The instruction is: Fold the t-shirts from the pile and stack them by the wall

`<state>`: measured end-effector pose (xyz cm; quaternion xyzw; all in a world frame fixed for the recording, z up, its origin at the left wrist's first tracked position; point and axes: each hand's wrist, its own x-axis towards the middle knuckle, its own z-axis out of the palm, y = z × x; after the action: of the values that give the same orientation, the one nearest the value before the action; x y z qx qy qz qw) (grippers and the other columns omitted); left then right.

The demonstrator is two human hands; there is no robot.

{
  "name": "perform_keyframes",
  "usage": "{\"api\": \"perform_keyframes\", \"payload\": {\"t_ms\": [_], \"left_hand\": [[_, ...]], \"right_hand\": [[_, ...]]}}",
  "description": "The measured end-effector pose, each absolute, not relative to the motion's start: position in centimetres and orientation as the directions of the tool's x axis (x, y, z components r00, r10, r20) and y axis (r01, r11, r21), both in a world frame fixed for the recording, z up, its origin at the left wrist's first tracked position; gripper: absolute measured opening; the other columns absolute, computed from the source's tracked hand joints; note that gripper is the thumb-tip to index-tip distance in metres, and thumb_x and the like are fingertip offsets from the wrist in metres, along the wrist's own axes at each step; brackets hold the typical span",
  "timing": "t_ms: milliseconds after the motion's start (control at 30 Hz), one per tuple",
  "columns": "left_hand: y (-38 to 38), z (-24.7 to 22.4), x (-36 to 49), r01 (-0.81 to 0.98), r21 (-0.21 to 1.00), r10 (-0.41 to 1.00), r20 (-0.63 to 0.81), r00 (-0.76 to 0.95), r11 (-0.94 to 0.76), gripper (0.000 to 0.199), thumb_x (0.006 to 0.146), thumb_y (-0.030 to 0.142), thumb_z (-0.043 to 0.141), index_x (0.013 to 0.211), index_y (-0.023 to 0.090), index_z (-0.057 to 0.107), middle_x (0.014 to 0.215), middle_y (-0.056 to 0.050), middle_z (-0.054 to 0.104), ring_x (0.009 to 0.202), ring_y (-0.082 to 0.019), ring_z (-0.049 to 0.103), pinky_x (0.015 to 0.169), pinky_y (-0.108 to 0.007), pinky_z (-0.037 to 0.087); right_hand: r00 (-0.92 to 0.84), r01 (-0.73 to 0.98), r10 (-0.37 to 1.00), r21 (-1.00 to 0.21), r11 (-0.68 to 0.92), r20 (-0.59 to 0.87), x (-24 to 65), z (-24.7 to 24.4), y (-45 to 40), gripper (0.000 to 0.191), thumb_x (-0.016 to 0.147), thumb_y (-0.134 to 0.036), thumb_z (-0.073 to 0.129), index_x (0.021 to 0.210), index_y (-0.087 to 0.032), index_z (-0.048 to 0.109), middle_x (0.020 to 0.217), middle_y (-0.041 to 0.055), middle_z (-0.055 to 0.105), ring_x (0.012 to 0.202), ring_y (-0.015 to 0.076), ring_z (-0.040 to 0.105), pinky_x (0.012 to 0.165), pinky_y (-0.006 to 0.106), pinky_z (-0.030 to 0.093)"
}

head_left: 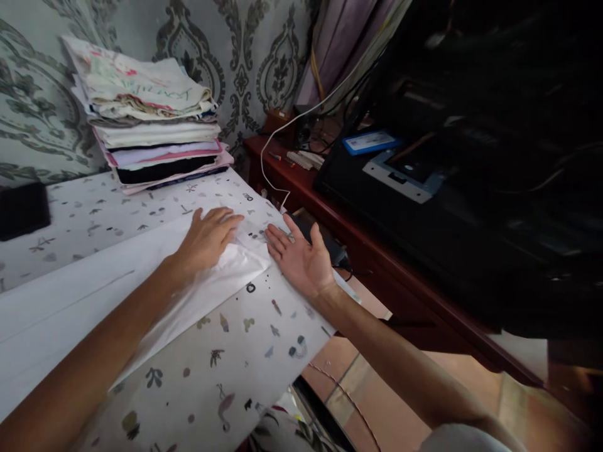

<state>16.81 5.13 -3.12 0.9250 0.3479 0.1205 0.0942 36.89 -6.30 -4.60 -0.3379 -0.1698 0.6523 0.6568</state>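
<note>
A long white folded cloth (70, 295) lies across the patterned table cover (198, 383), from the left edge to near the middle. My left hand (210, 238) rests palm down near the cloth's right end, its fingers slightly spread and holding nothing that shows. To its right, beyond the end of the cloth, my right hand (304, 254) is turned palm up over the table cover, fingers apart and nothing in it. The two hands do not touch.
Folded clothes (160, 135) stand in a tall stack at the back left, by the wall. A black object (23, 210) lies at the left edge. On the right is a dark red cabinet (405, 270) with a large black screen-like panel, and a white cable (292, 122) hangs behind.
</note>
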Motion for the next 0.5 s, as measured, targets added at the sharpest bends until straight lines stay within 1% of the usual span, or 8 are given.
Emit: {"api": "perform_keyframes", "payload": {"t_ms": [67, 133, 233, 300, 433, 500], "left_hand": [[3.4, -2.7, 16.9, 0.48, 0.298, 0.547, 0.206, 0.812, -0.825, 0.038, 0.103, 0.026, 0.032, 0.127, 0.023, 0.062, 0.128, -0.01, 0.064, 0.12, -0.026, 0.055, 0.105, -0.049, 0.038], [2.1, -2.3, 17.0, 0.403, 0.319, 0.476, 0.198, 0.857, -0.858, 0.035, 0.102, 0.027, 0.036, 0.121, 0.023, 0.064, 0.119, -0.008, 0.066, 0.11, -0.025, 0.057, 0.096, -0.044, 0.042], [1.3, -2.0, 17.2, 0.408, 0.312, 0.469, 0.156, 0.869, -0.858, 0.031, 0.101, 0.028, 0.04, 0.115, 0.022, 0.066, 0.11, -0.007, 0.065, 0.104, -0.025, 0.055, 0.089, -0.042, 0.042], [1.2, -2.1, 17.4, 0.419, 0.323, 0.48, 0.139, 0.866, -0.849, 0.028, 0.101, 0.027, 0.04, 0.108, 0.022, 0.067, 0.104, -0.006, 0.065, 0.1, -0.024, 0.054, 0.086, -0.04, 0.042], [1.0, -2.3, 18.0, 0.392, 0.378, 0.47, 0.138, 0.872, -0.839, 0.028, 0.099, 0.022, 0.04, 0.086, 0.021, 0.065, 0.093, -0.004, 0.064, 0.092, -0.021, 0.054, 0.082, -0.036, 0.04], [0.7, -2.4, 18.3, 0.372, 0.384, 0.446, 0.125, 0.886, -0.845, 0.027, 0.099, 0.023, 0.042, 0.084, 0.02, 0.064, 0.092, -0.004, 0.064, 0.092, -0.021, 0.054, 0.082, -0.036, 0.04]], "right_hand": [[0.083, -0.731, 0.973, -0.677, -0.088, -0.215, 37.0, -4.6, -6.1, 0.068, 0.092, -0.073, 0.037, 0.146, -0.032, 0.041, 0.141, 0.0083, 0.058, 0.141, 0.0211, 0.045, 0.12, 0.048, 0.026], [0.079, -0.706, 0.975, -0.702, -0.092, -0.208, 37.1, -4.6, -6.1, 0.067, 0.092, -0.074, 0.036, 0.145, -0.034, 0.042, 0.141, 0.0073, 0.058, 0.141, 0.0214, 0.044, 0.119, 0.049, 0.029], [0.082, -0.647, 0.974, -0.755, -0.108, -0.21, 37.1, -4.5, -6.3, 0.068, 0.091, -0.075, 0.029, 0.145, -0.035, 0.041, 0.145, 0.0062, 0.055, 0.142, 0.022, 0.043, 0.117, 0.049, 0.034], [0.088, -0.61, 0.973, -0.784, -0.116, -0.213, 37.0, -4.4, -6.3, 0.07, 0.091, -0.076, 0.026, 0.147, -0.035, 0.038, 0.148, 0.0061, 0.052, 0.142, 0.0222, 0.043, 0.115, 0.049, 0.036], [0.084, -0.61, 0.977, -0.785, -0.105, -0.196, 37.0, -4.5, -6.2, 0.069, 0.089, -0.076, 0.032, 0.145, -0.037, 0.04, 0.147, 0.0052, 0.053, 0.142, 0.0226, 0.042, 0.115, 0.048, 0.036], [0.081, -0.622, 0.979, -0.777, -0.098, -0.188, 37.0, -4.7, -6.0, 0.067, 0.088, -0.076, 0.035, 0.143, -0.038, 0.042, 0.144, 0.0049, 0.054, 0.142, 0.0231, 0.042, 0.115, 0.048, 0.035]]}}
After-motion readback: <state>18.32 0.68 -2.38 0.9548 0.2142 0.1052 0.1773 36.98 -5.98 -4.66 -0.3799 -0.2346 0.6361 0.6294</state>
